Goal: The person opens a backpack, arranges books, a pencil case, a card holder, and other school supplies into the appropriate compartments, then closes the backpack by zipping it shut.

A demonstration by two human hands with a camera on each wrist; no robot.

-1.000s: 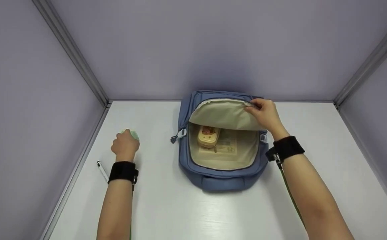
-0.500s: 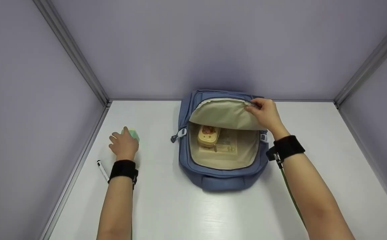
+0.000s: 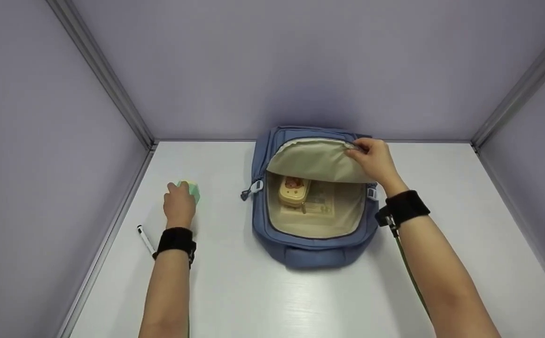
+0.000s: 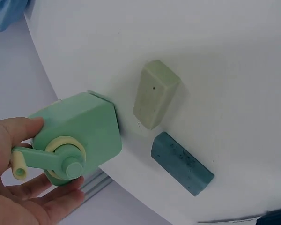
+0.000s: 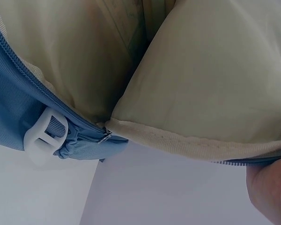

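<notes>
My left hand [image 3: 178, 203] grips a green crank pencil sharpener [image 3: 190, 189] on the white table [image 3: 235, 291], left of the bag. In the left wrist view the thumb and fingers wrap the sharpener [image 4: 79, 136], whose cream handle faces the palm. My right hand [image 3: 371, 159] pinches the beige-lined flap [image 3: 317, 162] of a blue backpack [image 3: 310, 251] and holds it up. Inside lie a yellow box [image 3: 293, 191] and a printed booklet [image 3: 323, 205]. The right wrist view shows the flap lining [image 5: 215, 84] and a fingertip [image 5: 271, 190] at its edge.
A pale green eraser [image 4: 154, 93] and a teal eraser [image 4: 181, 162] lie beside the sharpener. A white pen [image 3: 144, 239] lies near the table's left edge. Grey walls enclose the table on three sides. A white buckle [image 5: 44, 136] hangs at the bag's zip.
My left hand spread its fingers over the sharpener, then closed round it and shifted slightly right. The right hand and the flap stayed put.
</notes>
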